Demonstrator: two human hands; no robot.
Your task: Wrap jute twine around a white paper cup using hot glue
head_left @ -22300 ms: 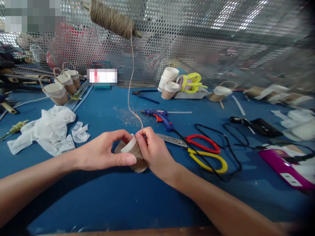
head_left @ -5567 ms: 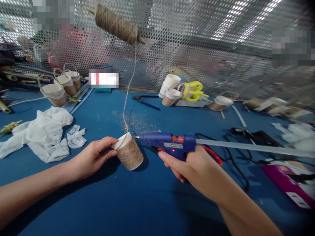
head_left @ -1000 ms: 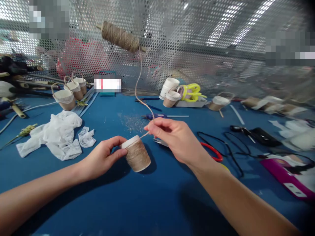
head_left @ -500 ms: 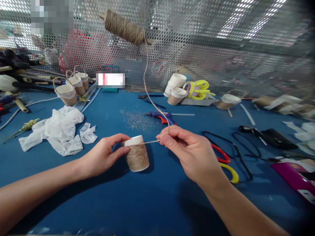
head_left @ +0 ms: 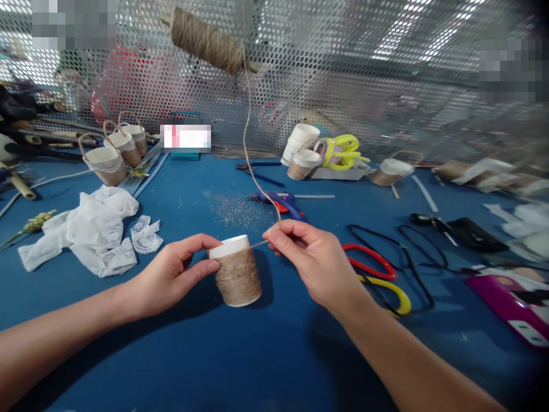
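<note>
A white paper cup [head_left: 238,277], wound with brown twine over most of its side, is gripped at its rim by my left hand [head_left: 175,272]. It tilts slightly, and a bare white band shows near the top. The fingers of my right hand [head_left: 311,254] pinch the twine [head_left: 247,123] just right of the cup, a short taut length running between them. From there the strand rises to a spool of twine [head_left: 208,43] on a stick in front of the perforated metal panel. Behind my hands lies a blue glue gun [head_left: 281,201].
White lace fabric [head_left: 92,229] lies on the left. Twine-covered cups with handles [head_left: 105,163] stand behind it. Pliers [head_left: 261,170], stacked white cups [head_left: 300,143] and a yellow coil [head_left: 341,151] sit at the back. Red-and-yellow-handled scissors [head_left: 373,263] and a black cable lie right.
My right hand has come closer to the cup, shortening the twine between them. The cup has turned a little in my left hand, and the whole view has shifted slightly.
</note>
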